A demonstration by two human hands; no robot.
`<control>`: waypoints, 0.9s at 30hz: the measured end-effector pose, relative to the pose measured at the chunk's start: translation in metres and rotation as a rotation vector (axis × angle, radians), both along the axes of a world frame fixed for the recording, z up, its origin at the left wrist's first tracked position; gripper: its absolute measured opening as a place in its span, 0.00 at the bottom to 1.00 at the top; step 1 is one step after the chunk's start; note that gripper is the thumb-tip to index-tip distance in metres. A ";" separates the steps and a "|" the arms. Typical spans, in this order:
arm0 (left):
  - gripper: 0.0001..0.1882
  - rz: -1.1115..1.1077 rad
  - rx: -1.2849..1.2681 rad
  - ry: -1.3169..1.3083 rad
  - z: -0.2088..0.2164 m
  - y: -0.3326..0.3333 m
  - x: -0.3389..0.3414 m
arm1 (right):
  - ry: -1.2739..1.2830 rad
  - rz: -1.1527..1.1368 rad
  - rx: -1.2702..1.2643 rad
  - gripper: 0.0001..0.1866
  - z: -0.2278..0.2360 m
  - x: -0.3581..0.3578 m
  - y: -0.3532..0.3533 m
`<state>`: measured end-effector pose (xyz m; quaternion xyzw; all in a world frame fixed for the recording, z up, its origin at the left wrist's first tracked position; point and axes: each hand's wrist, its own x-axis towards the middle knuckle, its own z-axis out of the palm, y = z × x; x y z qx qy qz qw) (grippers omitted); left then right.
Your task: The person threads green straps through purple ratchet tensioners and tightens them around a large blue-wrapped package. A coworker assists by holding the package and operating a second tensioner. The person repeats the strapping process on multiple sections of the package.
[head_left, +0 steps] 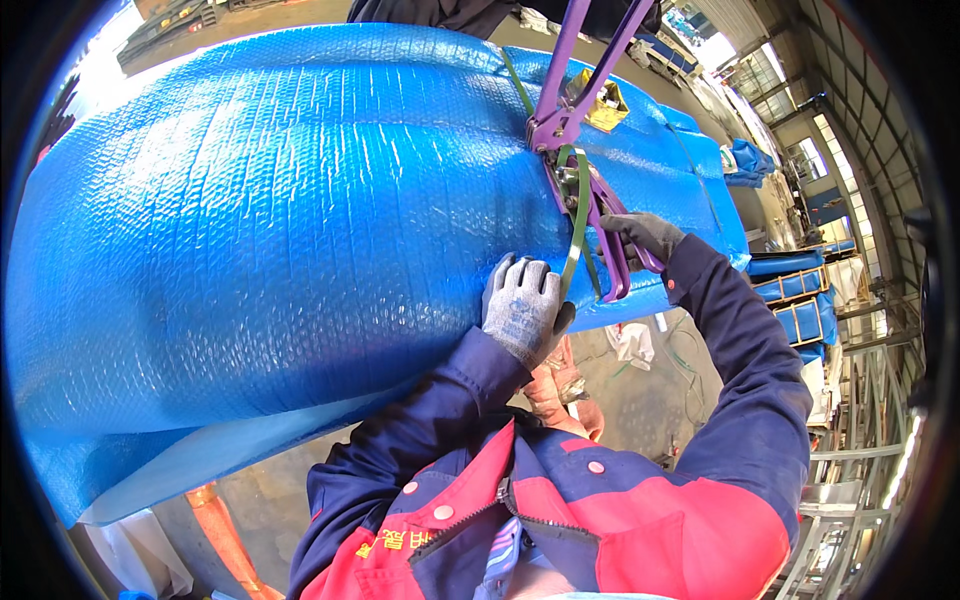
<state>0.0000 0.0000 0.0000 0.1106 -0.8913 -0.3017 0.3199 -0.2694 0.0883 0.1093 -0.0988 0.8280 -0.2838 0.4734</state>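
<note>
A large bundle wrapped in shiny blue bubble film (270, 230) lies across the view. Around its right part runs a green strap (580, 210), its loose end curving toward me. On the strap sits a purple strapping tensioner (590, 205); my right hand (645, 238), in a grey glove, is closed around its near handle. My left hand (522, 305), also gloved, lies on the near edge of the film with its fingers stretched out, its thumb close to the strap. Whether the thumb touches the strap is hard to tell. A purple long-handled strap sealer (560, 125) stands beyond the tensioner, handles spread upward.
An open yellow box (606, 106) of small metal pieces rests on the bundle behind the tools. A person in dark clothes (435, 14) is at the far side. Blue-wrapped packs (800, 318) are stacked at right. White scrap film (632, 345) lies on the floor.
</note>
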 end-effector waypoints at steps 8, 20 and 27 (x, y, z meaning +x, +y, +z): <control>0.22 0.006 -0.031 -0.006 -0.001 -0.008 0.000 | 0.029 -0.074 -0.063 0.24 -0.002 0.012 -0.008; 0.22 -0.010 0.010 0.032 -0.001 -0.004 -0.001 | -0.008 -0.003 -0.032 0.28 -0.004 0.001 -0.001; 0.21 0.007 0.000 0.034 0.000 -0.004 -0.002 | -0.007 0.009 -0.037 0.30 -0.004 -0.002 0.000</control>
